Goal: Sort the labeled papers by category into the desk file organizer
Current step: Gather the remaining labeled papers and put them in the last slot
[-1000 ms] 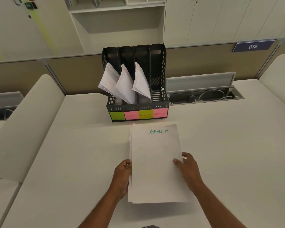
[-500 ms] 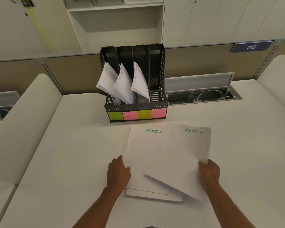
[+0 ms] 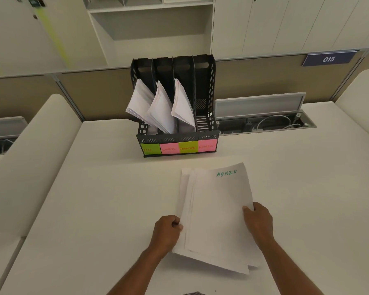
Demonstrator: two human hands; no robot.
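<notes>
Three organizer slots hold papers; the ADMIN slot stands empty. Left hand and right hand each grip the ADMIN stack near the desk's front edge.

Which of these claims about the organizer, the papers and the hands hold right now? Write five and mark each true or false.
1. The top sheet of the stack reads ADMIN. True.
2. The organizer's rightmost slot holds papers. False: it holds none; only the three slots to its left hold papers.
3. Both hands hold the stack, the left hand at its left edge, the right hand at its right edge. True.
4. The ADMIN note is green. False: it is pink.
5. The stack leans against the organizer. False: it lies on the desk, apart from it.
</notes>
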